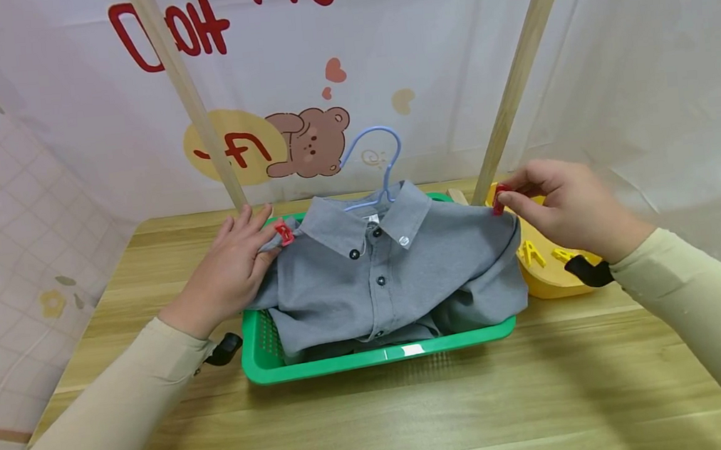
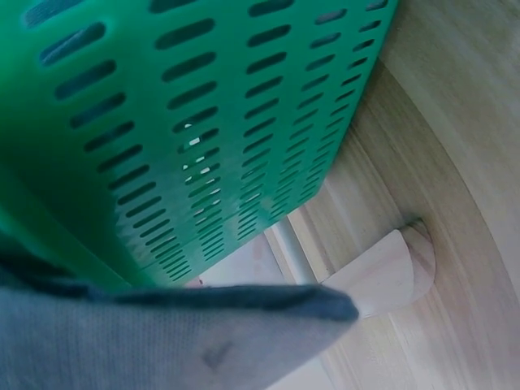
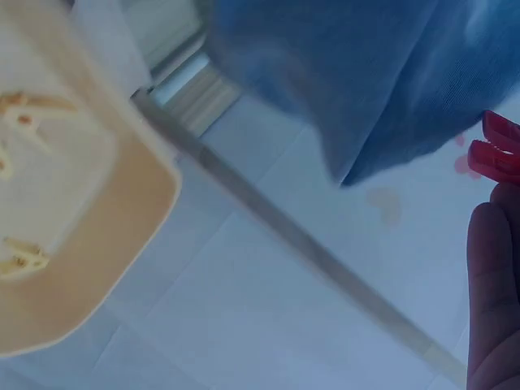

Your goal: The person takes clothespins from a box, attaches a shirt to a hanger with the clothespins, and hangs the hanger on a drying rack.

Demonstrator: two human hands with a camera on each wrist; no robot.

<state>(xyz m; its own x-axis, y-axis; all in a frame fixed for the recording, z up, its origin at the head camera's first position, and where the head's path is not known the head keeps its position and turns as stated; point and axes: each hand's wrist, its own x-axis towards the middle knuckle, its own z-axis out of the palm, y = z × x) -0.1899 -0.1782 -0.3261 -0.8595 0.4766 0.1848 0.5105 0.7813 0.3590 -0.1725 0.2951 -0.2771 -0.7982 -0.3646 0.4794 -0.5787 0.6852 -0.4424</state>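
Observation:
A grey button-up shirt [image 1: 334,291] lies over a green basket [image 1: 321,368], its collar at the back. The hook of a blue hanger [image 1: 384,130] rises from the collar. At the shirt's shoulder on the left, a red clothespin [image 1: 284,232] is clipped. My left hand [image 1: 229,272] rests beside that clothespin, its fingers extended over the sleeve. At the opposite shoulder, my right hand [image 1: 561,207] pinches another red clothespin [image 1: 498,200] between thumb and fingers. The right wrist view shows this red clothespin [image 3: 497,150] at the fingertips, beside the shirt's fabric [image 3: 366,73].
A yellow container [image 1: 552,283] holding several yellow clothespins [image 1: 532,253] stands right of the basket, below my right hand. Two wooden poles [image 1: 192,104] rise behind the basket. A printed cloth [image 1: 448,53] hangs behind the wooden table [image 1: 378,423].

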